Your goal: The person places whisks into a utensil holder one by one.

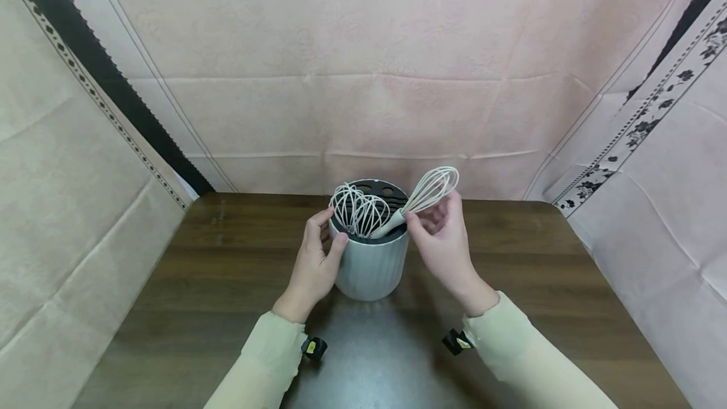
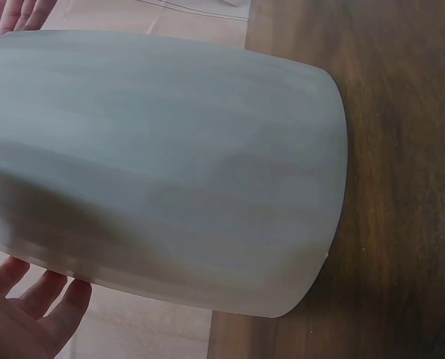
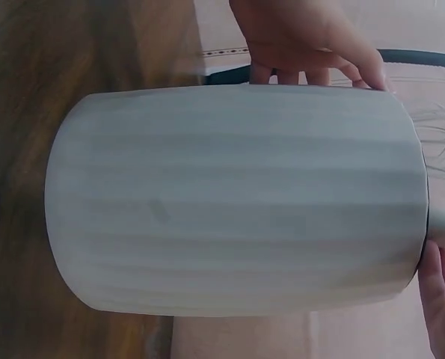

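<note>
A pale grey ribbed utensil holder [image 1: 370, 270] with a black slotted insert [image 1: 379, 189] stands upright on the table. My left hand [image 1: 315, 257] holds its left side near the rim, thumb in front and fingers round the side. White whisk wires [image 1: 358, 210] rise from the holder's left part; whether they belong to one whisk or two I cannot tell. Another white whisk [image 1: 434, 187] leans to the right over the rim, its pale handle [image 1: 389, 225] low in the insert. My right hand [image 1: 443, 238] pinches this whisk where handle meets wires. In the right wrist view, the holder [image 3: 229, 202] fills most of the picture.
The dark wooden table [image 1: 238, 308] extends round the holder on both sides. A pale pink cloth [image 1: 363, 112] hangs behind its back edge, with pale cloth panels [image 1: 670, 207] at either side. Small black devices [image 1: 314, 348] sit at both wrists.
</note>
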Available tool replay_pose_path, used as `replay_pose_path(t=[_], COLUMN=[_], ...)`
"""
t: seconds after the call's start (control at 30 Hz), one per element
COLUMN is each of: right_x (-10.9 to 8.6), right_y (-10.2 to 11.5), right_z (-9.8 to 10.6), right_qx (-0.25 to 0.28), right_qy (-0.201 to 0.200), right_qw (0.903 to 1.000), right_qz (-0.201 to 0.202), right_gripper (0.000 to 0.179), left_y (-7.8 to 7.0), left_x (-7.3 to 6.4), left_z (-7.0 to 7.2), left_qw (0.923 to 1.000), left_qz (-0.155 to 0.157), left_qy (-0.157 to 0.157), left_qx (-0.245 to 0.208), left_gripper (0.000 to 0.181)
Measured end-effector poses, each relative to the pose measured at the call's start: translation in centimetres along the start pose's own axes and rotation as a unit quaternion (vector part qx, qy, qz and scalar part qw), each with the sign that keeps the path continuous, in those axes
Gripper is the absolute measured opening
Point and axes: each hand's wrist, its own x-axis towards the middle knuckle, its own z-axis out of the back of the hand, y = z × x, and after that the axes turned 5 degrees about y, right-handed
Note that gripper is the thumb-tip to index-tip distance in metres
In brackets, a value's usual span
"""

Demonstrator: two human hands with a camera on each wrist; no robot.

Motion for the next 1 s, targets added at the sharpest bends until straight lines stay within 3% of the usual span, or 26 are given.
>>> replay_pose_path(t=[0.23, 0.37, 0.57, 0.8, 1.0], right_x=[-0.8, -1.0, -1.0, -1.2, -1.8], right_y=[1.2, 3.0, 3.4, 2.8, -1.2], right_z=[-0.8, -1.6, -2.0, -1.5, 0.8], right_qx=[-0.131, -0.154, -0.168, -0.175, -0.186], right_qy=[0.017, 0.027, 0.045, 0.051, 0.050], right_qw=[0.9910, 0.9873, 0.9844, 0.9833, 0.9812], right_qz=[-0.021, -0.029, -0.025, 0.002, 0.008], right_gripper=[0.061, 0.062, 0.056, 0.051, 0.049], left_y=[0.2, 0.3, 0.3, 0.3, 0.2], left_x=[-0.3, -0.3, -0.4, -0.5, -0.8], left_z=[0.2, 0.3, 0.5, 0.6, 1.2], left_qw=[1.0000, 1.0000, 1.0000, 0.9997, 0.9972], left_qz=[0.001, -0.005, 0.000, 0.020, 0.049], left_qy=[0.000, -0.004, -0.006, 0.004, 0.045], left_qx=[0.005, 0.006, 0.008, 0.010, 0.035], left_gripper=[0.052, 0.051, 0.051, 0.052, 0.059])
